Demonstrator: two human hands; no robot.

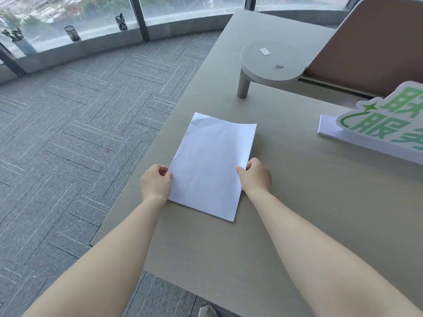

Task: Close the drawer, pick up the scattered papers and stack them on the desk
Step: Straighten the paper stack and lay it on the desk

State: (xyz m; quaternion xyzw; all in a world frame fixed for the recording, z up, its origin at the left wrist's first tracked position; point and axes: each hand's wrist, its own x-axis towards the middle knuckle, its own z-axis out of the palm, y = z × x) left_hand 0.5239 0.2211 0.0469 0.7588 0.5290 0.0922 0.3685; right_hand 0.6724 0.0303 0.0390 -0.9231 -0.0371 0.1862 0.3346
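Observation:
A stack of white papers [211, 163] lies flat on the grey-beige desk [297, 202], near its left edge, slightly creased at the far end. My left hand [155, 183] grips the stack's left edge with thumb and fingers. My right hand [257, 176] pinches the right edge, thumb on top. The sheets look squared up together. No drawer is in view.
A small round raised shelf [272, 62] on a leg stands farther back on the desk, with a paper clip [278, 66] and a small white slip [264, 51]. A green-and-white sign [384, 124] stands at the right. Grey carpet [80, 133] lies left of the desk; pen holders sit on the window sill.

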